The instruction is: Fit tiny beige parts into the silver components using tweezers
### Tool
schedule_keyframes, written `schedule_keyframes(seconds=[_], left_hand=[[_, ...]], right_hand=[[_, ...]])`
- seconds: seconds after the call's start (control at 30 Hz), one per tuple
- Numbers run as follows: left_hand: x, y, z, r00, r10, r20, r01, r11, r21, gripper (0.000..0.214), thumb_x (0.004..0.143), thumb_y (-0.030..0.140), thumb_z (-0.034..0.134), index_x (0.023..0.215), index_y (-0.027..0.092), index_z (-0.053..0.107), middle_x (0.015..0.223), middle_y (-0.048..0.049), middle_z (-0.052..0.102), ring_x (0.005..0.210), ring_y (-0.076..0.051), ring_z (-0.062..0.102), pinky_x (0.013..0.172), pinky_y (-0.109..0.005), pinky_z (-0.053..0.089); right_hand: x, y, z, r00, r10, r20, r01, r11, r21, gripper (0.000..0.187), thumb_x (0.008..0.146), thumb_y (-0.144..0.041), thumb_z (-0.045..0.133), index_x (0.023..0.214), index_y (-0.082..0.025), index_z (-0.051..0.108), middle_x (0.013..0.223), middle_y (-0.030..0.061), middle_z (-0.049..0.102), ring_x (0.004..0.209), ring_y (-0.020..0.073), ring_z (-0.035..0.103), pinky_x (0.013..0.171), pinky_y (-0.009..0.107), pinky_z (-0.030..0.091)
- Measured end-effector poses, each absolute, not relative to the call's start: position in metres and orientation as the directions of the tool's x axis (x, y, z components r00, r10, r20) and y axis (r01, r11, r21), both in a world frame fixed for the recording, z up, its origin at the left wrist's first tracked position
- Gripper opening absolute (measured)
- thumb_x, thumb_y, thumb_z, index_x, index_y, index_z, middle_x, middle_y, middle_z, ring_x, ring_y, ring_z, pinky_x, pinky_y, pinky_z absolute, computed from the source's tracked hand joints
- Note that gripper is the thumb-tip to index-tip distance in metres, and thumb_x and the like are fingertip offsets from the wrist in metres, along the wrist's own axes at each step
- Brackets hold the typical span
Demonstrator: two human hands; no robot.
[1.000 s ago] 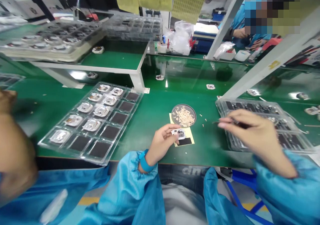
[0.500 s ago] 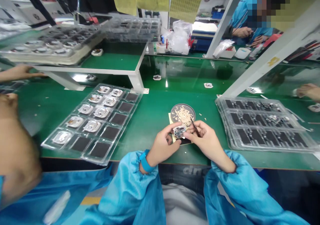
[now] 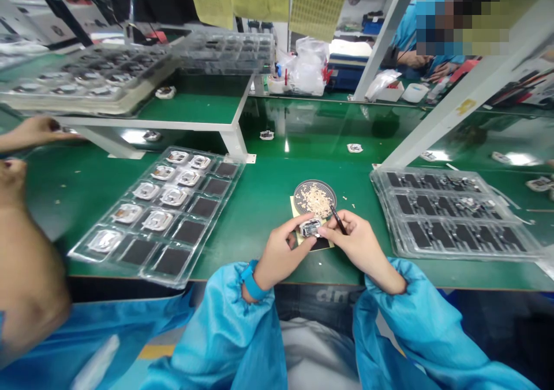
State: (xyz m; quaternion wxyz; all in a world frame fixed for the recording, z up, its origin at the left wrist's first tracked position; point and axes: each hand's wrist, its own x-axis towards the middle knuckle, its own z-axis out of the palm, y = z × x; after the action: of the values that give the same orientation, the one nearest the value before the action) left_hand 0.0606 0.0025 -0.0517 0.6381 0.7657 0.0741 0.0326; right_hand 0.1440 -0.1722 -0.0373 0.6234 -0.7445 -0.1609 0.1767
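Observation:
My left hand [image 3: 279, 251] pinches a small silver square part [image 3: 310, 227] between thumb and fingers, just above the green bench. My right hand [image 3: 357, 239] is closed on dark tweezers [image 3: 337, 218] and touches the same part from the right. Both hands meet over a yellow card [image 3: 322, 243] that lies in front of a round dish [image 3: 314, 197] filled with tiny pale pieces.
A clear tray [image 3: 158, 211] with silver parts and dark empty pockets lies to the left. A stack of clear trays [image 3: 450, 214] with dark parts sits at the right. A co-worker's arm [image 3: 26, 274] and hand [image 3: 34, 131] are at the far left. A raised shelf [image 3: 182, 104] carries more trays.
My right hand came back from the right-hand tray with the tweezers and joined my left hand at the part. The co-worker's hand at the far left reached forward.

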Motion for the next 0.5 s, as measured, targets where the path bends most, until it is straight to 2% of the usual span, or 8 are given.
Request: schedule_keyframes(seconds=[0.17, 0.37, 0.43, 0.5], left_hand=[[0.0607, 0.0010, -0.0499, 0.982, 0.184, -0.034, 0.071, -0.195, 0.978, 0.050, 0.087, 0.034, 0.070, 0.134, 0.017, 0.067, 0.061, 0.0028, 0.048, 0.053, -0.010, 0.033, 0.051, -0.024, 0.030], [0.0610, 0.0022, -0.0516, 0.978, 0.190, 0.088, -0.032, -0.278, 0.960, 0.043, 0.088, 0.035, 0.072, 0.129, 0.021, 0.072, 0.073, -0.0006, 0.060, 0.058, -0.010, 0.039, 0.057, -0.024, 0.036], [0.0616, 0.0029, -0.0545, 0.975, 0.211, 0.067, -0.015, -0.242, 0.970, 0.043, 0.087, 0.036, 0.073, 0.128, 0.022, 0.073, 0.070, 0.0000, 0.058, 0.058, -0.010, 0.039, 0.057, -0.024, 0.035], [0.0625, 0.0035, -0.0581, 0.977, 0.214, -0.006, 0.030, -0.111, 0.993, 0.047, 0.085, 0.037, 0.075, 0.129, 0.020, 0.072, 0.067, -0.0002, 0.059, 0.057, -0.010, 0.041, 0.055, -0.024, 0.035]], right_hand=[[0.1436, -0.1736, -0.0380, 0.890, 0.452, -0.066, 0.021, -0.186, -0.982, 0.036, 0.076, -0.044, 0.083, 0.080, -0.016, 0.060, 0.073, 0.0015, 0.064, 0.064, 0.0129, 0.057, 0.059, 0.027, 0.044], [0.1458, -0.1739, -0.0354, 0.872, 0.478, -0.104, -0.019, -0.180, -0.984, 0.038, 0.075, -0.046, 0.083, 0.079, -0.017, 0.058, 0.075, 0.0026, 0.065, 0.070, 0.0148, 0.060, 0.065, 0.028, 0.047], [0.1451, -0.1729, -0.0341, 0.883, 0.463, -0.078, 0.018, -0.200, -0.980, 0.037, 0.075, -0.044, 0.083, 0.082, -0.017, 0.059, 0.078, 0.0027, 0.066, 0.069, 0.0143, 0.059, 0.063, 0.027, 0.046], [0.1436, -0.1714, -0.0342, 0.892, 0.450, -0.040, 0.066, -0.217, -0.974, 0.036, 0.076, -0.042, 0.082, 0.091, -0.017, 0.063, 0.084, 0.0035, 0.067, 0.071, 0.0144, 0.060, 0.063, 0.027, 0.045]])
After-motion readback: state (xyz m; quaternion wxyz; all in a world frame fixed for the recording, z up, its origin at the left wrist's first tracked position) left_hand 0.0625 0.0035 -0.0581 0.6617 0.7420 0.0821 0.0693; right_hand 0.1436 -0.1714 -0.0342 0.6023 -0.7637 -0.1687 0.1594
